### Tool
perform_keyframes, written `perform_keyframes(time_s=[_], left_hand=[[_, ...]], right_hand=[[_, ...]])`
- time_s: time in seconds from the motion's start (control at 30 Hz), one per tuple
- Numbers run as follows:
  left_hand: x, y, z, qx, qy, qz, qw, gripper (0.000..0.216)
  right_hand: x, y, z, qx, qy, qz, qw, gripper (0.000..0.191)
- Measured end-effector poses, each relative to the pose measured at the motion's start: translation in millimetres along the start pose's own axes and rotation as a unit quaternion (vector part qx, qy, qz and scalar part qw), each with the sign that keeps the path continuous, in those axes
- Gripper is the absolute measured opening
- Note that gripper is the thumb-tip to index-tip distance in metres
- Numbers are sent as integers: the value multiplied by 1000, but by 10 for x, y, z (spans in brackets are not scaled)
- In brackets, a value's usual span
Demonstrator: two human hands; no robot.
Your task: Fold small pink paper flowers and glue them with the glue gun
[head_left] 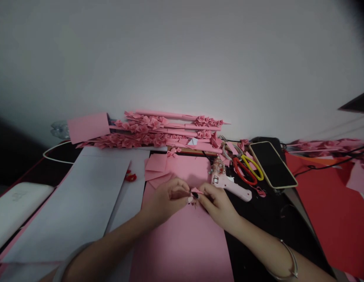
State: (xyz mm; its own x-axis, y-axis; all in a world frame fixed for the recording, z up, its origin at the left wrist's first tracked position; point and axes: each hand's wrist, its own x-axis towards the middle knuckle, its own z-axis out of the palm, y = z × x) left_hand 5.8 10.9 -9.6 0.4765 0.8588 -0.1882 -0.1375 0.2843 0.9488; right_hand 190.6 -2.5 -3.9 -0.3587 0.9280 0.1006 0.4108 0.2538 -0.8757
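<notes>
Our grip is narrow, left hand (168, 197) and right hand (218, 201) pinching a small folded pink paper (196, 190) between their fingertips. Neither hand is nearer; its long axis, as best we can tell, runs crosswise between them. Below our grip lies a pink sheet (184, 243); rightward, a glue gun (235, 189) rests on the tabletop (264, 211).

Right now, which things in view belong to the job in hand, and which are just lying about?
Seem to belong:
small pink paper piece, held by left hand and right hand
pink sheet beneath
smaller pink papers
glue gun
scissors

Probably just lying about:
phone
white slab-shaped device
red sheet
</notes>
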Motion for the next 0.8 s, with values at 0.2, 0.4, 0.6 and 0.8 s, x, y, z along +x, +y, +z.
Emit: perform_keyframes(time_s=[0.2,0.4,0.6,0.8], left_hand=[[12,-40,-41,50,-14,12,999,31],[-1,-45,-51,136,-12,2,991,22],[-11,-2,-61,165,-2,-9,986,21],[-16,47,-33,164,11,-5,986,20]], right_hand=[[2,20,12,2,-3,18,1000,31],[9,-4,5,-15,-18,17,1000,28],[12,2,5,-13,-20,25,999,25],[7,33,16,-8,-15,43,999,26]])
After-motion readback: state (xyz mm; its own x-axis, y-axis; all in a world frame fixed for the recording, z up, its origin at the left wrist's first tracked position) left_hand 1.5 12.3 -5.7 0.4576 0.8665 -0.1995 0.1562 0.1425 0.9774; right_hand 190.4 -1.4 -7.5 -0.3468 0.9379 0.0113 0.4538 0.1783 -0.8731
